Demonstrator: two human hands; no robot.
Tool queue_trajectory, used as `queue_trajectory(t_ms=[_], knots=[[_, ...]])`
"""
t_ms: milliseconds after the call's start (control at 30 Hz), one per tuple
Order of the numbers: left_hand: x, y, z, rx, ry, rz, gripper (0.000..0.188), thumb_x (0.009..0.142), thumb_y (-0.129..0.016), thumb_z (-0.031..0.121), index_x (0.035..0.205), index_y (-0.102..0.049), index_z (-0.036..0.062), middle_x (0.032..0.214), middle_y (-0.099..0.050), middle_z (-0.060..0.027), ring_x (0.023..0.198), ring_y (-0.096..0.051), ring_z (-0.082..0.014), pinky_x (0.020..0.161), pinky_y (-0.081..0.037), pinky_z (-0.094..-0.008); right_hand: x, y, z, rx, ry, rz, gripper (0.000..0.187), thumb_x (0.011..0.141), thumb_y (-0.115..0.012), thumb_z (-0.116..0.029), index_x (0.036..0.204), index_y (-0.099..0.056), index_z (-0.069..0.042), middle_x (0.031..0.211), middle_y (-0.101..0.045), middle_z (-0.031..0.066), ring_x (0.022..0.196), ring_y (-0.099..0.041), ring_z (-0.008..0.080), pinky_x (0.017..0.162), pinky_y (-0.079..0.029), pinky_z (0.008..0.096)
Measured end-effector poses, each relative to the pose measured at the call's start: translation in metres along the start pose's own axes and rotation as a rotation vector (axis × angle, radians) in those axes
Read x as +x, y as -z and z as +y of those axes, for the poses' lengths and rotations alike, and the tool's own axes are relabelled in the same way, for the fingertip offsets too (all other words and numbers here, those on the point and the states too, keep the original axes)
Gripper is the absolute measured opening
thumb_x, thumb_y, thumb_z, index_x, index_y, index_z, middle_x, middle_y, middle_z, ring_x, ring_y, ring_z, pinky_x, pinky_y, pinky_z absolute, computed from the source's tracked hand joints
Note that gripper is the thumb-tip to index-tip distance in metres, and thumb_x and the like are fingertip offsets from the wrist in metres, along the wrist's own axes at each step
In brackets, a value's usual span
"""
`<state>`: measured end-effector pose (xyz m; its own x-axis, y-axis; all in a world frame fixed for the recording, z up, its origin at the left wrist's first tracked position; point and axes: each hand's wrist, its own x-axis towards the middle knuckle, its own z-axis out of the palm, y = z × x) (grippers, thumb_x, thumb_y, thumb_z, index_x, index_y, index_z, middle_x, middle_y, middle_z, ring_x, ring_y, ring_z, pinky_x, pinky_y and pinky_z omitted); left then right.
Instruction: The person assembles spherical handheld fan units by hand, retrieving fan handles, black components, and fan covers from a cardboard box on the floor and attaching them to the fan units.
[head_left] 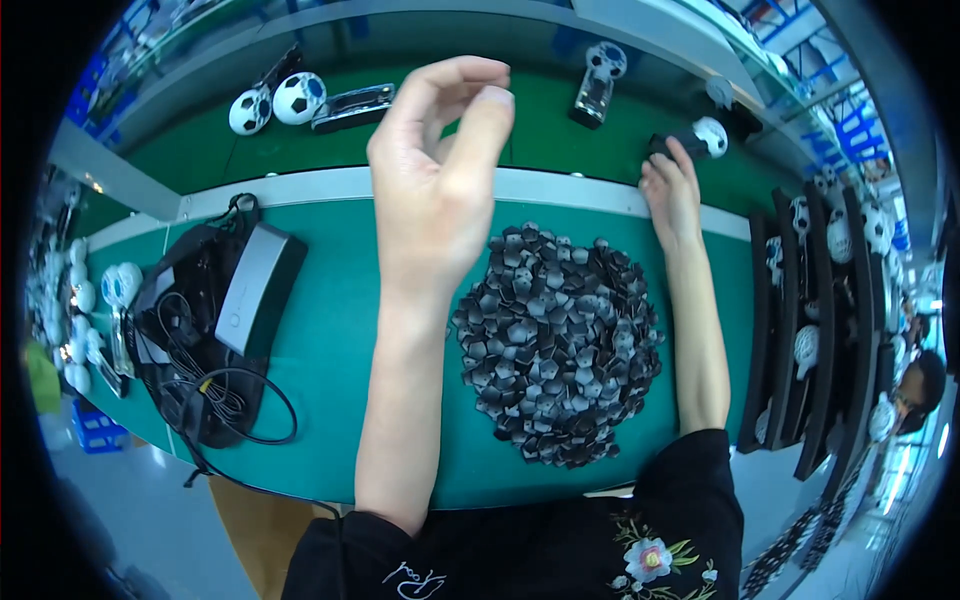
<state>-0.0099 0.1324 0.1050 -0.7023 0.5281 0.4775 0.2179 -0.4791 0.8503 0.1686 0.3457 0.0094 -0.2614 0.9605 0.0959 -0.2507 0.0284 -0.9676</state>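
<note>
The left hand [430, 195] is raised, its fingers loosely curled with the thumb tip near the index tip; whether anything sits inside the curl cannot be told. Just left of those fingers lies a dark oblong stand [350, 108], with a black-and-white soccer ball [299, 98] farther left. The right hand [677, 200] has its fingers at the dark base of a soccer-ball figure [711, 136]; gripping or merely touching cannot be told. Below and between both hands' fingers spreads a heap of black pentagonal pieces [560, 345].
</note>
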Motion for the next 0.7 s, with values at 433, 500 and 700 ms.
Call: queue_trajectory(t_ms=[433,500,700], knots=[[-0.004,0.008,0.006,-0.205,0.193,-0.029,0.021,0.086,-0.055,0.013,0.100,-0.058,-0.0015,0.089,-0.062,-0.0121,0.086,-0.059,-0.0193,0.074,-0.048,-0.0297,0.040,-0.077,-0.008,-0.933,0.100,-0.072,0.066,0.082,-0.057,-0.042,0.126,-0.040,0.004,0.101,-0.057,0.0217,0.073,-0.059,0.0213,0.059,-0.047,0.0244],[-0.003,0.006,0.000,-0.186,0.208,-0.031,0.023,0.087,-0.054,0.015,0.102,-0.057,-0.0015,0.090,-0.063,-0.0127,0.087,-0.060,-0.0203,0.073,-0.049,-0.0307,0.027,-0.074,-0.023,-0.709,0.010,-0.083,0.066,0.083,-0.055,-0.044,0.125,-0.040,0.005,0.100,-0.058,0.0224,0.069,-0.060,0.0216,0.056,-0.047,0.0241],[-0.007,-0.005,-0.014,-0.523,0.454,0.234,0.035,0.085,-0.056,0.024,0.110,-0.051,-0.0004,0.089,-0.061,-0.0117,0.079,-0.059,-0.0163,0.068,-0.046,-0.0267,-0.054,-0.060,-0.061,0.408,-0.422,-0.738,0.050,0.090,-0.046,-0.036,0.117,-0.046,0.007,0.085,-0.062,0.0217,0.050,-0.055,0.0177,0.045,-0.044,0.0217]])
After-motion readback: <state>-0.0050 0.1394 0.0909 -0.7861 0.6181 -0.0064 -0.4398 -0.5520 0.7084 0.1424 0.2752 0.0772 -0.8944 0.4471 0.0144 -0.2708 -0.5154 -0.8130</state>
